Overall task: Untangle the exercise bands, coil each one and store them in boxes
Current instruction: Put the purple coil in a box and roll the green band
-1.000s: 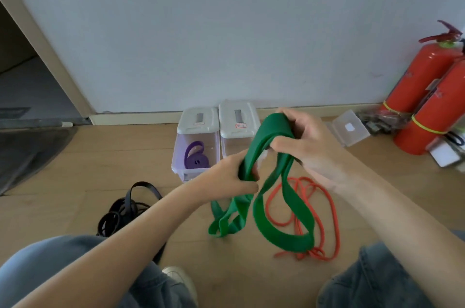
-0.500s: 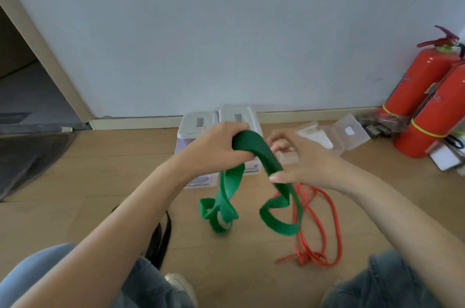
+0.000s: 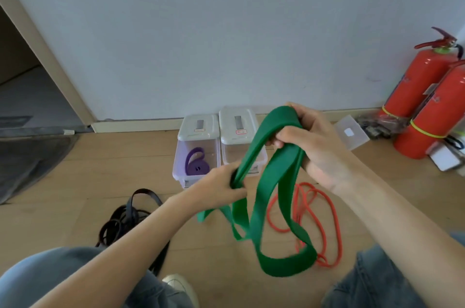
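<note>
A wide green band (image 3: 270, 197) hangs in long loops over the wooden floor. My right hand (image 3: 314, 146) grips its top fold, held high. My left hand (image 3: 224, 185) grips the doubled strands lower down and to the left. A thin red band (image 3: 318, 209) lies in loose coils on the floor behind the green one. A black band (image 3: 125, 222) lies tangled on the floor at the left. Two clear boxes stand by the wall: the left box (image 3: 195, 136) holds a coiled purple band (image 3: 196, 164), and the right box (image 3: 239, 131) looks empty.
Two red fire extinguishers (image 3: 422, 96) stand at the right wall, with a clear lid (image 3: 351, 131) and small packets beside them. A dark mat (image 3: 30, 159) lies at a doorway on the left. My knees fill the bottom corners.
My right hand rose with the top of the green band while my left hand dropped lower along it. The loops now hang longer and stretched out.
</note>
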